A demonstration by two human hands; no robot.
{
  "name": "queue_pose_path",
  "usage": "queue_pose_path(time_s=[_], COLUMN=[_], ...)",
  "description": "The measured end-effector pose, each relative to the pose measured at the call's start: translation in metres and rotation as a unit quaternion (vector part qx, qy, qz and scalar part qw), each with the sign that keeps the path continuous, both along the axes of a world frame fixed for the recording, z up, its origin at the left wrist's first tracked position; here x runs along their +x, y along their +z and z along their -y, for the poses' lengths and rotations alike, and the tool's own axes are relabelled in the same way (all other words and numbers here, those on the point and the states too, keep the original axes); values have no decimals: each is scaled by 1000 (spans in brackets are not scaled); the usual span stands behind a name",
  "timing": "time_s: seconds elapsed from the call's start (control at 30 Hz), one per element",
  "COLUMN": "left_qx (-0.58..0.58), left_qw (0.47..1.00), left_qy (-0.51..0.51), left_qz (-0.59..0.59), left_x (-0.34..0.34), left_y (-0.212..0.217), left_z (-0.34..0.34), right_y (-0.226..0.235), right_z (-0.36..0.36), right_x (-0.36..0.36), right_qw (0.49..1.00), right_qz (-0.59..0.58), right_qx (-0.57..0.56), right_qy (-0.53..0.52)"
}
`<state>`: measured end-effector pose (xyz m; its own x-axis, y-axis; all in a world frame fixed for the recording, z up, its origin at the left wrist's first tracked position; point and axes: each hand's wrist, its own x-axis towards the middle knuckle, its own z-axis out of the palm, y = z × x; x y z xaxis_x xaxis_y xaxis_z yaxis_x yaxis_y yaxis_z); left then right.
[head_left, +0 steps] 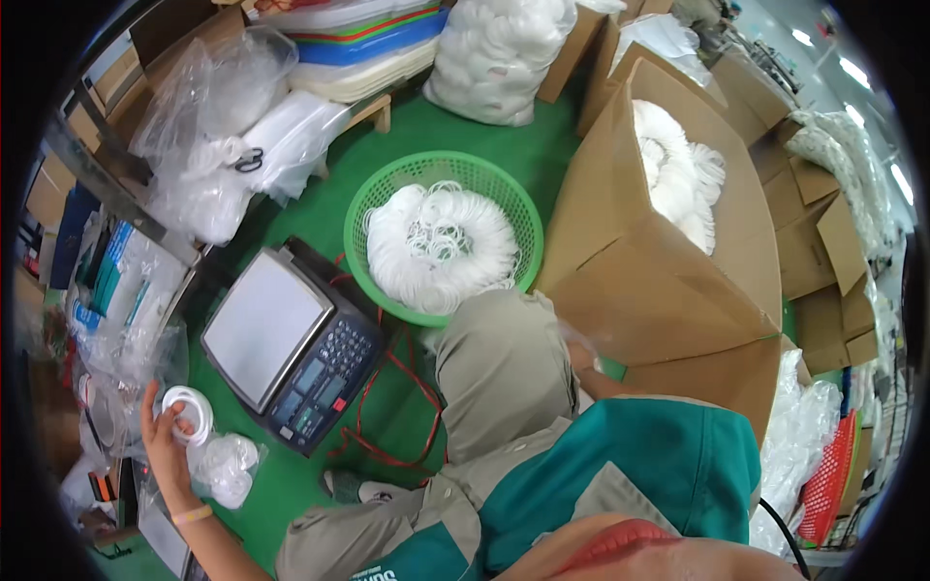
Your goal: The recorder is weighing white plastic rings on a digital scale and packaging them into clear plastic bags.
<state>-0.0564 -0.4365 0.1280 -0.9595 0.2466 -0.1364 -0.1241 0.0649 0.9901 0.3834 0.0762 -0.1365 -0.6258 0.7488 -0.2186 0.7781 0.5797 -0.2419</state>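
My left hand (167,441) is at the lower left, fingers closed around a flat white ring (187,412) held up over the green floor. Just below it lies a small clear bag of white rings (229,467). A grey weighing scale (289,345) with a keypad sits to the right of that hand. Only a sliver of my right hand (581,356) shows past my bent knee, against the flap of a big cardboard box (668,290). Something clear and thin lies by it, and its fingers are hidden.
A green mesh basket (368,208) heaped with white rings stands beyond the scale. The cardboard box holds more white rings (683,174). Red cord (412,382) loops on the floor. Clear bags (208,126), stacked trays and cartons crowd the left and back.
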Motion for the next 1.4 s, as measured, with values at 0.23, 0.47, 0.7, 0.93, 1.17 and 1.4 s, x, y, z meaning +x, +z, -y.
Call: queue_pose_path(time_s=[0.23, 0.47, 0.7, 0.93, 1.17, 1.4], left_qx=[64, -144, -14, -32, -262, -347], left_qw=[993, 943, 939, 908, 862, 831], left_qy=[-96, -253, -289, -149, -82, -150], left_qz=[5, -161, -186, -390, -425, -408], left_x=[13, 50, 124, 127, 112, 131], left_y=[28, 54, 103, 98, 122, 124], left_z=[-65, -110, -165, -176, -146, -165], right_y=[161, 343, 378, 378, 379, 345], right_z=[-15, -3, 14, 102, 127, 177], right_x=[-18, -158, -247, -292, -290, -282], right_qw=[883, 690, 607, 522, 674, 729], right_qz=[-429, -627, -483, -350, -441, -319], right_qx=[-159, -361, -593, -731, -374, -286], right_qy=[-103, -18, 216, 265, 460, 533])
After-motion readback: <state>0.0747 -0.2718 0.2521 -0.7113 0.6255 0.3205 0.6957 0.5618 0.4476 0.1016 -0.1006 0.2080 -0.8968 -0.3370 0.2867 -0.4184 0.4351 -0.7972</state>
